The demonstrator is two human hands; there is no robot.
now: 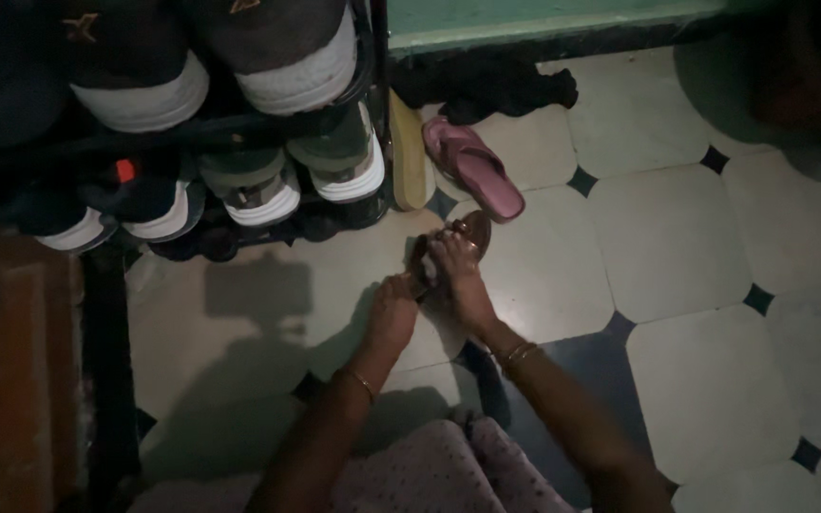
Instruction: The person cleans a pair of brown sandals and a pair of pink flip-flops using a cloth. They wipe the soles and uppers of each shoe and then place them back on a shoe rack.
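Head view: both hands meet over a brown sandal (472, 231) on the tiled floor (677, 237), just before the shoe rack (239, 123). The left hand (393, 309) curls its fingers around the sandal's near end; the right hand (460, 275) lies pressed along its top. A pink slipper (482, 169) lies beyond. The sandal seems just gripped; lifting it calls for a firm two-handed hold.

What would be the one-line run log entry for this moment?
left hand: holds brown sandal | right hand: on same sandal | nearby: pink slipper, black shoe rack | floor: pale tiles
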